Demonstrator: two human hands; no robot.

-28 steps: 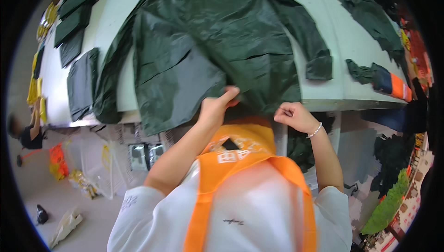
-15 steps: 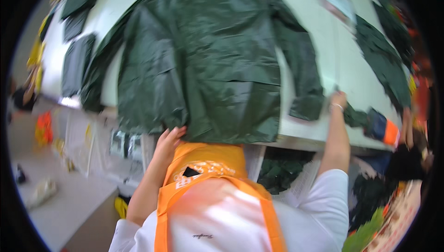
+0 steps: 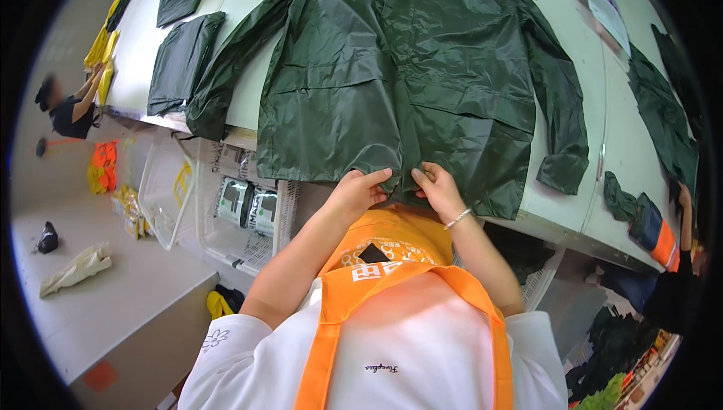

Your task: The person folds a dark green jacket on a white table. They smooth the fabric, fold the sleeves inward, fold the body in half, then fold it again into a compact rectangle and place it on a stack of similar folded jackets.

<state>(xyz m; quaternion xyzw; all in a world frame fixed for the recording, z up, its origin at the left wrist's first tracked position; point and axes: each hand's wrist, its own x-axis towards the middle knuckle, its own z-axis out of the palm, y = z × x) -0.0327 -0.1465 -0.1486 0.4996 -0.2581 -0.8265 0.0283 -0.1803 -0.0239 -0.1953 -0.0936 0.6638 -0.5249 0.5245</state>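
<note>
A dark green rain jacket (image 3: 407,71) lies spread front-up on the pale table (image 3: 248,112), sleeves out to either side, its hem hanging just over the near edge where the person stands. Both hands meet at the middle of that hem. The left hand (image 3: 360,190) pinches the left front panel at its lower edge, and the right hand (image 3: 435,188) (a thin bracelet on its wrist) pinches the right panel just beside it, so each grip is pressed together on fabric on either side of the front closure. Holding the two edges this close together looks like a way to line them up at the bottom, and the flat spread keeps the jacket smooth for that.

The fingertips curl under the cloth, so how much fabric each grip takes cannot be seen, nor whether there is a zip or snaps at that spot. The orange apron (image 3: 392,259) hides the table edge directly below the hands. Folded dark green pieces (image 3: 181,60) lie at the far left, and another green garment (image 3: 663,120) on the right runs into the dark rim. A second person's hand (image 3: 684,195) shows at the right edge, the rest cut off; a blurred figure (image 3: 68,105) is on the floor at left.
</note>
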